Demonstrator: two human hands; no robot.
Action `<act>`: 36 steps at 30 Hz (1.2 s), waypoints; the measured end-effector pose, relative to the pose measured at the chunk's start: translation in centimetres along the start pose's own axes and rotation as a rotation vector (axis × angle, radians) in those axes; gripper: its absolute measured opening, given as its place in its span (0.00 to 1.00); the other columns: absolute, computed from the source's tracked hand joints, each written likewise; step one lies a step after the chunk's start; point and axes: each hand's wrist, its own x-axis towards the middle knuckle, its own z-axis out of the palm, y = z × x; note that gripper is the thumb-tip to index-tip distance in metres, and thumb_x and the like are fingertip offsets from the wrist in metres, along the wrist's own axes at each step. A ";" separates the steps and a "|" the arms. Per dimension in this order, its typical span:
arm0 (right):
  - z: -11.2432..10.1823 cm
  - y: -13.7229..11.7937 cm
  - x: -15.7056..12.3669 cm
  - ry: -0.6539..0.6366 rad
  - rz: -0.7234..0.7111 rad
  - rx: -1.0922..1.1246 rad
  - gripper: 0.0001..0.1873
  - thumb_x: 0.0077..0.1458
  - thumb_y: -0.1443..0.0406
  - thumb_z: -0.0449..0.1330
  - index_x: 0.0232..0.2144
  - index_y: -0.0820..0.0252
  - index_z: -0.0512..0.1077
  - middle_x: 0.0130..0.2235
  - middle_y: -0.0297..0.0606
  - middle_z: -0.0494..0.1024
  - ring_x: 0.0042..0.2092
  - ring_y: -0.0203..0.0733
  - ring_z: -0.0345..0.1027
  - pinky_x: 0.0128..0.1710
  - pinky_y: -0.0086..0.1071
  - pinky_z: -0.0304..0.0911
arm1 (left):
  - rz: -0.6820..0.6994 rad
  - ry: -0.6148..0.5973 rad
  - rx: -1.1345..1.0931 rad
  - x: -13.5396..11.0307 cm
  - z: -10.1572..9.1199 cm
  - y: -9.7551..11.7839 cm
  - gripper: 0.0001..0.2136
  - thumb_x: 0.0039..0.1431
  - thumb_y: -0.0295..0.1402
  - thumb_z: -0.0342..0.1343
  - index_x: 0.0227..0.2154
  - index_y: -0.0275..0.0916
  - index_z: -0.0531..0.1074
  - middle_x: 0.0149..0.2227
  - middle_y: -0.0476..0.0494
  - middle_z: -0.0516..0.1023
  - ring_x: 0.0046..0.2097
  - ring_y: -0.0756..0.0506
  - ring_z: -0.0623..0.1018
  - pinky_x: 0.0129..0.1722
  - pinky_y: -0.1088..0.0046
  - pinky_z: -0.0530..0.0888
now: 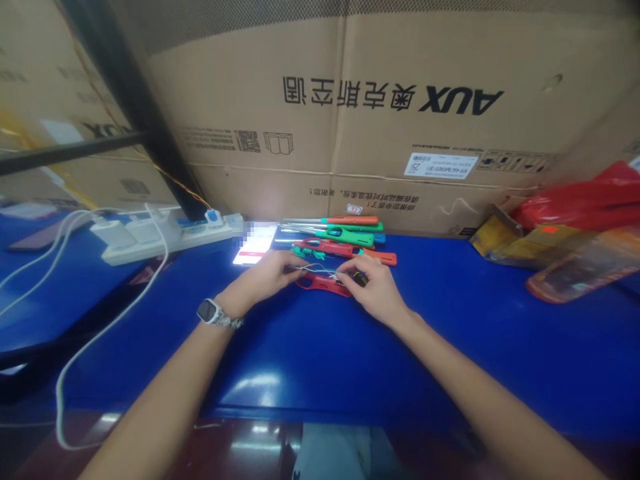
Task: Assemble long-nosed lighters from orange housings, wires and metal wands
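Note:
A red lighter handle (324, 285) lies on the blue table between my two hands. Thin pale wires (320, 269) run above it from one hand to the other. My left hand (270, 273) has its fingertips closed on the left end of these wires. At the handle's right end my right hand (376, 288) is pinched closed at the wires' other end; its fingers partly hide what they hold. A small dark and yellow part (360, 278) shows by the right fingers. Just beyond lie several long-nosed gas lighters, among them a green one (345, 236) and an orange one (383, 257).
A lit phone (256, 243) lies behind my left hand. A white power strip (173, 241) with plugs and cables is at the left, by a dark metal post (130, 87). A large cardboard box (320, 153) stands behind. An open carton (520, 243) and red plastic bag (580, 198) sit right.

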 end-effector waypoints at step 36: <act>2.0 -0.9 0.2 -0.062 0.289 0.336 0.13 0.59 0.57 0.59 0.30 0.59 0.78 0.29 0.36 0.80 0.29 0.38 0.70 0.31 0.32 0.64 | -0.061 0.129 0.439 0.7 1.6 2.8 0.09 0.59 0.32 0.52 0.35 0.37 0.77 0.28 0.42 0.77 0.35 0.41 0.73 0.37 0.64 0.67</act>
